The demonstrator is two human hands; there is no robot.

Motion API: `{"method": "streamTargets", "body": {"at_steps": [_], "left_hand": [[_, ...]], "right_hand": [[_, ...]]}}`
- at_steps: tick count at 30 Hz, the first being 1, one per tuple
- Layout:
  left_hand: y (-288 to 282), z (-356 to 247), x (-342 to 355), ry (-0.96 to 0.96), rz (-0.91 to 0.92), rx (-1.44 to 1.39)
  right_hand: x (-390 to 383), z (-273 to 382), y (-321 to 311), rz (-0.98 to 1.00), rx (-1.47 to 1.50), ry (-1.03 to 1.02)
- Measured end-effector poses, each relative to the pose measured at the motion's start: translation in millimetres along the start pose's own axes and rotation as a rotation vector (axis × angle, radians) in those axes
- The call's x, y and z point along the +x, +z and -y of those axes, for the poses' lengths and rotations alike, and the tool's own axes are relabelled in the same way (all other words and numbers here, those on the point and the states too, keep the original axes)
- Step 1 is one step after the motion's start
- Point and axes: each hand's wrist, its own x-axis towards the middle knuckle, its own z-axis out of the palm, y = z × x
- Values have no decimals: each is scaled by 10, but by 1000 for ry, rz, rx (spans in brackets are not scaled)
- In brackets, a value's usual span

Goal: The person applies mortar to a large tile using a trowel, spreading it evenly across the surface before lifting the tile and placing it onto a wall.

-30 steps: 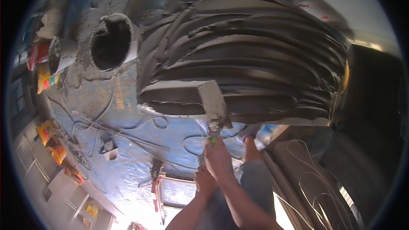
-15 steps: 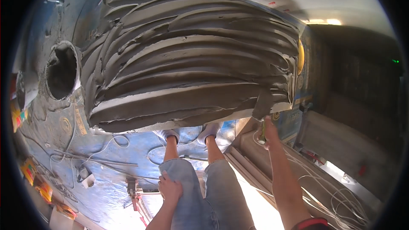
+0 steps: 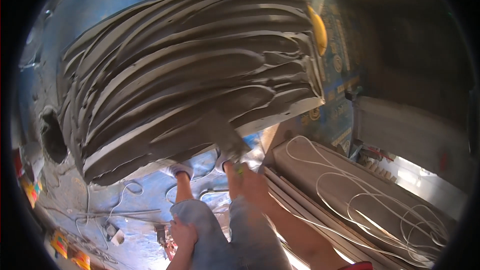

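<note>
A wide slab lies in front of me, its top spread with grey mortar in long curved ridges. My right hand is closed around the green handle of a trowel. The blade reaches over the slab's near edge and lies against the mortar, slightly blurred by motion. My left hand rests on my left thigh with its fingers laid over the denim, holding nothing.
A mortar-caked bucket stands at the slab's left. Long boards with a loose white cable lie at the right. More cable crosses the blue floor at the lower left. My feet are close to the slab's near edge.
My right hand has drawn the trowel leftward along the near edge, from the right corner to about the middle. The view has shifted and turned. My left hand stays on the thigh.
</note>
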Motion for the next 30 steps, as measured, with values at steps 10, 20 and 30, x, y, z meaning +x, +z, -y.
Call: {"method": "streamTargets", "body": {"at_steps": [10, 20, 30], "left_hand": [[116, -430, -102, -7, -14, 128], [284, -689, -98, 0, -60, 214], [401, -793, -137, -61, -42, 276]], "right_hand": [[725, -2097, -1841, -256, 803, 434], [240, -1924, -1212, -83, -79, 11], [552, -2923, -2130, -32, 1338, 526]]}}
